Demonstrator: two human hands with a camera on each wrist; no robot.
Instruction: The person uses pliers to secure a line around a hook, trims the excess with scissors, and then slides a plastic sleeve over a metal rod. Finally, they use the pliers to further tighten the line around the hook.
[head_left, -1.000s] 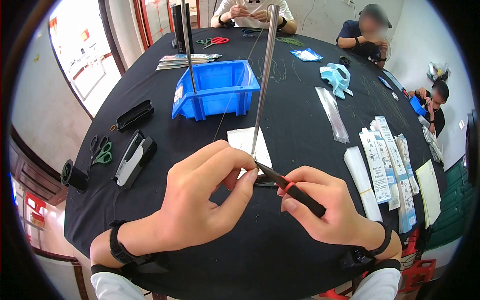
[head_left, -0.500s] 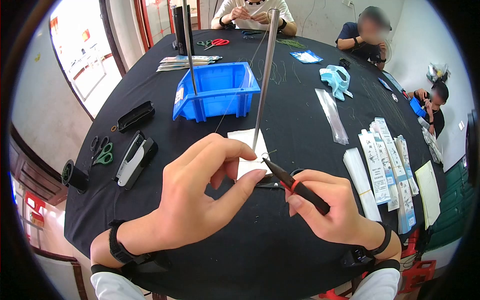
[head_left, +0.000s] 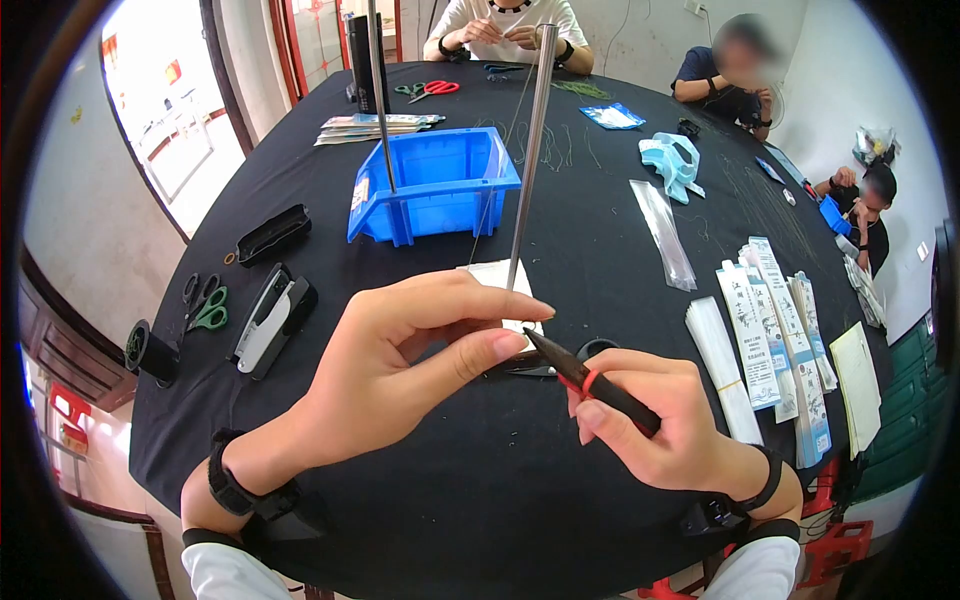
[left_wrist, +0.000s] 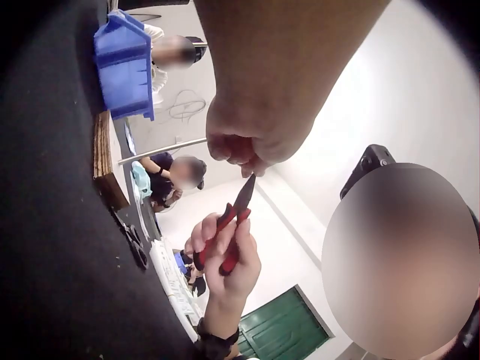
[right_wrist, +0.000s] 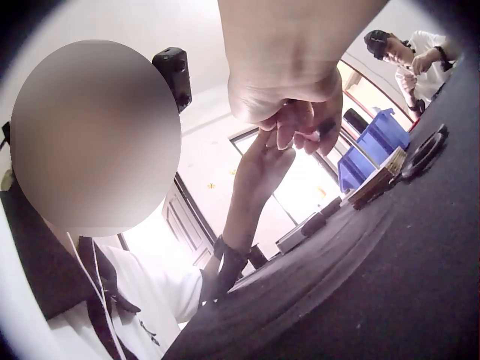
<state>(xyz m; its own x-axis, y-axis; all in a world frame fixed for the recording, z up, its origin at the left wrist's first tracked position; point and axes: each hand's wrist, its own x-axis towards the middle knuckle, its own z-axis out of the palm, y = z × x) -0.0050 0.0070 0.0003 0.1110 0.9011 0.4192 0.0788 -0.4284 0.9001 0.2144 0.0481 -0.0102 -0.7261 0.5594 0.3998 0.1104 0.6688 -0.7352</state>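
My right hand (head_left: pixel 640 405) grips needle-nose pliers (head_left: pixel 560 362) with dark jaws and red-and-black handles, their tip pointing up and left. Close to that tip are the thumb and fingers of my left hand (head_left: pixel 420 345), the index finger stretched forward above the thumb. A thin line (head_left: pixel 497 175) slants down from near the top of a metal rod (head_left: pixel 530 150) to my left hand, which pinches it; its end is hidden by the fingers. The rod rises from a white-topped wooden block (left_wrist: pixel 112 165), partly covered by my left hand in the head view.
Scissors (left_wrist: pixel 135 244) lie beside the block. A blue bin (head_left: pixel 440 200) stands behind it, near a second rod (head_left: pixel 380 100). At left are a stapler (head_left: pixel 268 325) and green-handled scissors (head_left: pixel 208 310); at right, printed paper strips (head_left: pixel 770 320). Other people sit around the table.
My left hand first met the plier tip, then drew slightly away, its index finger now straighter. The thin line has swung right with it. The pliers shifted slightly right and down.
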